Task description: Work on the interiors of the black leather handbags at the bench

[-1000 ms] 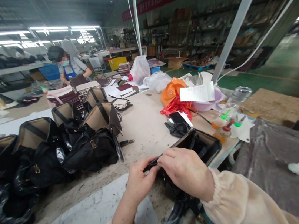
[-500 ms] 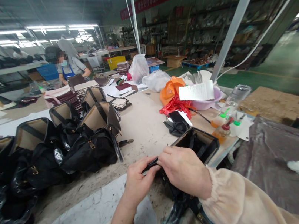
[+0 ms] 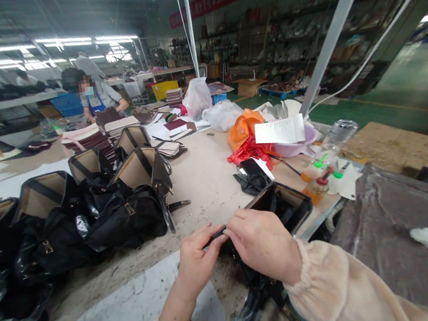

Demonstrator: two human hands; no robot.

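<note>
A black handbag (image 3: 285, 206) stands open at the table's near edge, its mouth facing up. My left hand (image 3: 197, 258) pinches the near rim of the bag. My right hand (image 3: 264, 244) is closed on the same rim just to the right, fingertips almost meeting the left ones. Both wrists wear cream sleeves. The lower part of the bag hangs off the table edge toward my lap, and a strap with a brass buckle (image 3: 291, 316) shows there.
Several open black handbags (image 3: 126, 216) lie in a row on the left of the table (image 3: 208, 177). Orange and red plastic bags (image 3: 249, 139), a paper sheet, a pink basin and glue bottles (image 3: 320, 174) sit right. A person (image 3: 98, 97) works at the far end.
The hands stay pinched on the bag's rim with almost no motion. The view has shifted slightly, so everything sits a little more to the left.
</note>
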